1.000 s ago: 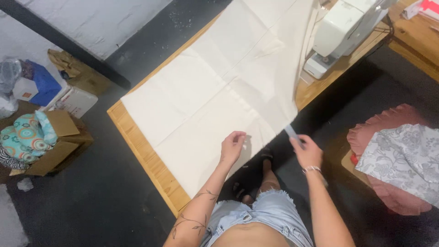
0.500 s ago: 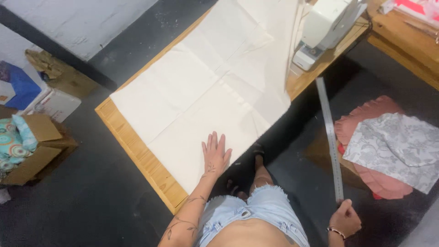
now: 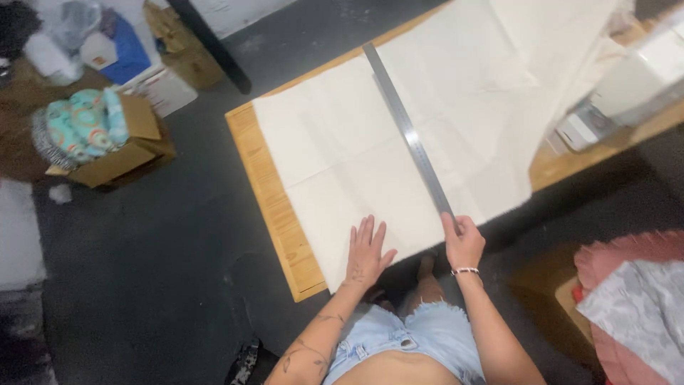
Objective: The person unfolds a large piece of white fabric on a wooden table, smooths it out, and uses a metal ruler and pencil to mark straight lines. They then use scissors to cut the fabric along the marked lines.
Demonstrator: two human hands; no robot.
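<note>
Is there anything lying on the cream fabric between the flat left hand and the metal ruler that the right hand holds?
Nothing visible does. The left hand lies flat on the cream fabric, and the right hand holds the near end of the metal ruler, which lies across the fabric. Only bare fabric shows between the left hand and the ruler.

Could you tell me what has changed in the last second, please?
The right hand took up the long metal ruler from the person's right side and laid it across the cream fabric, still gripping its near end. The left hand stayed flat on the fabric's near edge. The wooden table and sewing machine stayed put.
</note>
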